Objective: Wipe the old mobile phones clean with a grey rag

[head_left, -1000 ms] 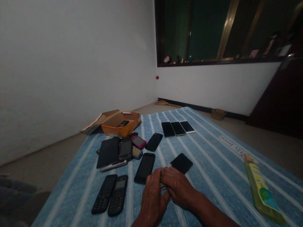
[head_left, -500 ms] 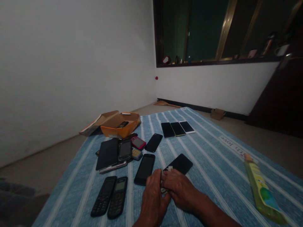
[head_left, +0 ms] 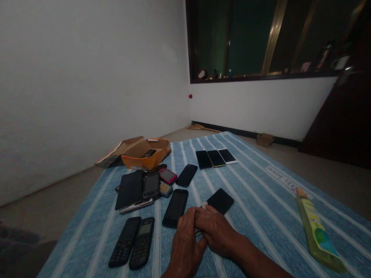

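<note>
Both of the person's hands sit together at the bottom centre of the frame, on a blue-and-white striped mat [head_left: 261,200]. The left hand [head_left: 185,243] and the right hand [head_left: 216,235] press in against each other, fingers closed around a small pale piece [head_left: 204,205] that pokes out at the top of the grip. It is too small and too covered to tell what it is, and a thin dark bit shows below it between the hands.

Just past the right hand's fingers lies a black smartphone [head_left: 220,201], and just left of the hands a slim black phone [head_left: 175,207]. Lower left are two black keypad phones [head_left: 133,242], side by side. Above them, left of centre, a heap of phones overlaps, with a flat black phone [head_left: 130,189] and a pink phone [head_left: 167,176] among them. Three smartphones [head_left: 216,158] line up near the far end of the mat. An open orange cardboard box [head_left: 145,156] sits at the mat's far left edge with a phone [head_left: 148,153] inside. A long yellow-green package [head_left: 317,235] lies at the right.
</note>
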